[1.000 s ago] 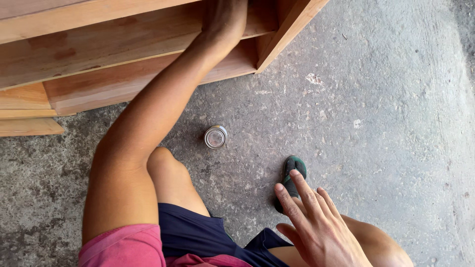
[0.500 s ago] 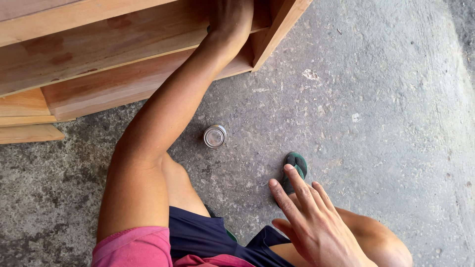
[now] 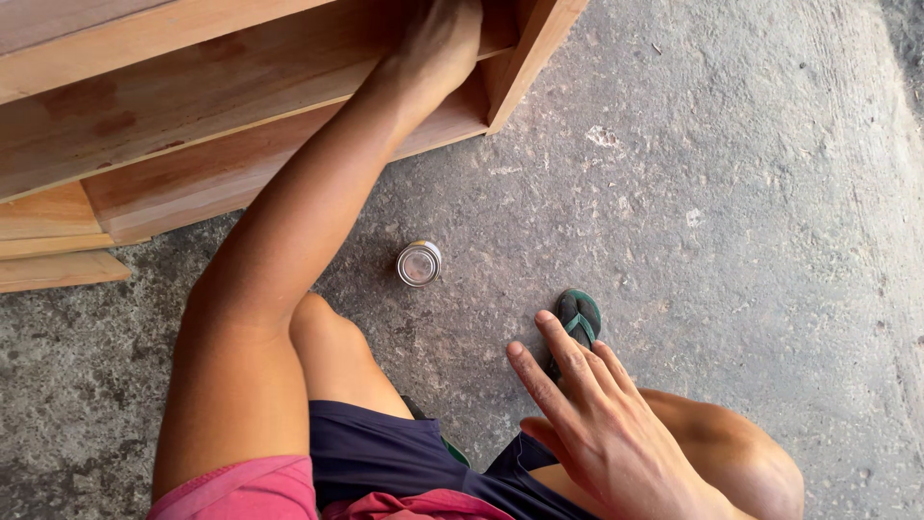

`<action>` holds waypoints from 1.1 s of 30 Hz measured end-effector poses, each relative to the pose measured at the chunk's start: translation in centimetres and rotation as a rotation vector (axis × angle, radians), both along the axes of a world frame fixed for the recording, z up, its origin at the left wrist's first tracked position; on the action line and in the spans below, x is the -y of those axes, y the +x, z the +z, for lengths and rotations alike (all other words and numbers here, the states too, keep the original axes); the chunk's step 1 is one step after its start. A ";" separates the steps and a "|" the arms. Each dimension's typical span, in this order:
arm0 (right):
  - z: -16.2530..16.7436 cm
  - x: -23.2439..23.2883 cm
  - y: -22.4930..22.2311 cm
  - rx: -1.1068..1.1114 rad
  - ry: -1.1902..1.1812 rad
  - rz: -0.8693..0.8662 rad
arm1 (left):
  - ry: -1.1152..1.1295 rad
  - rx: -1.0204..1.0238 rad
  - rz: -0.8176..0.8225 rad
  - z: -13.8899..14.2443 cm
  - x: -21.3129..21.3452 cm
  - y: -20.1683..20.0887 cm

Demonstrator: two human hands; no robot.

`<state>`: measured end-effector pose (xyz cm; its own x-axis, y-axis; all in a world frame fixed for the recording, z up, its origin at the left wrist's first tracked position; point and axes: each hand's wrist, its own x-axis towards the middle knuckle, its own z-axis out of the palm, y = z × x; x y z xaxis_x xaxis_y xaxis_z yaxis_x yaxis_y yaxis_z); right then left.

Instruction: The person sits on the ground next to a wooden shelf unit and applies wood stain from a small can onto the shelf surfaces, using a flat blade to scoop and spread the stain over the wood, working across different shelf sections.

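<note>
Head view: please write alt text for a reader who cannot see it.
A crouching person's left hand reaches into a wooden shelf on a concrete floor. The right hand hangs open, empty, over the knee. A small can stands between them.

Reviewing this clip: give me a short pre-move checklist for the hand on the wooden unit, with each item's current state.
1. Left hand in contact with the pale wooden shelf unit: ok, it rests on the shelf board.
2. Left fingers holding anything: cannot tell, they are hidden at the frame edge.
3. Right hand free: ok, open and empty above the knee.
4. Small round metal can clear of the left arm: ok, upright on the grey concrete floor, apart.
5. Green flip-flop planted: ok.
</note>
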<state>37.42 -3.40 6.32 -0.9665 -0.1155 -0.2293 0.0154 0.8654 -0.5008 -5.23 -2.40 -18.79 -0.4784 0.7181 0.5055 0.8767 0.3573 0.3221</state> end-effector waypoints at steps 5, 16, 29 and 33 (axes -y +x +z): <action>0.0 -0.3 0.1 -0.014 0.030 -0.026 | 0.022 0.339 0.000 3.1 1.3 -0.9; 0.1 -0.3 -0.2 0.029 0.041 -0.021 | 0.133 0.429 -0.072 2.4 0.0 3.3; -0.3 0.0 -0.3 -0.019 0.026 0.002 | 0.043 0.545 0.040 4.5 2.6 1.4; -0.2 0.1 -0.3 0.014 0.045 0.003 | 0.014 0.555 -0.036 1.0 -0.8 0.2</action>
